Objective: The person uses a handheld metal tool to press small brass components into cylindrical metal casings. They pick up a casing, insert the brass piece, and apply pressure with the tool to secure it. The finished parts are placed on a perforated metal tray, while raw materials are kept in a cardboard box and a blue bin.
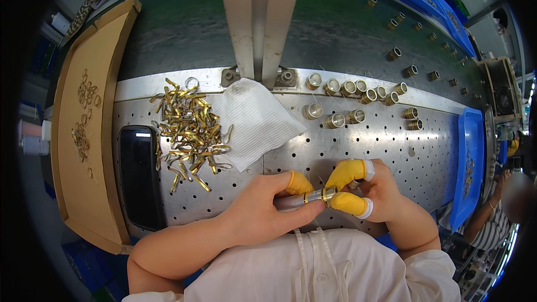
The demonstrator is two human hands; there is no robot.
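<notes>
A slim silvery rod with a brass ring near its tip (313, 196) sits low in the middle of the perforated steel worktop (363, 140), held level just above the person's white apron (335, 268). The left hand (263, 212) is wrapped around the rod's grey shaft, its fingers closed on it and a yellow fingertip cover on the thumb pressing down from above. The right hand (372, 193) meets it from the 3 o'clock side, with two yellow-capped fingers (347, 172) pinched together on the brass end, one above and one below. At about 10 o'clock from the hands lies a loose heap of thin brass clips (190, 131), and just beside that heap, toward 12 o'clock from the hands, a crumpled white cloth (251, 120) is spread on the metal. A dark phone (140, 176) lies face up at 9 o'clock, touching the edge of a long brown cardboard tray (89, 128) that holds a few more brass pieces. Up at 1 o'clock stand two short rows of small brass and silver cylinders (352, 103), with more of them scattered well apart across the dark green surface (335, 28) behind. A pale upright metal post (260, 17) rises at 12 o'clock, bolted to the bench. A blue plastic tray (470, 162) stands at 3 o'clock, and beyond it another person in a striped sleeve (492, 229) is at work at the bench edge.
</notes>
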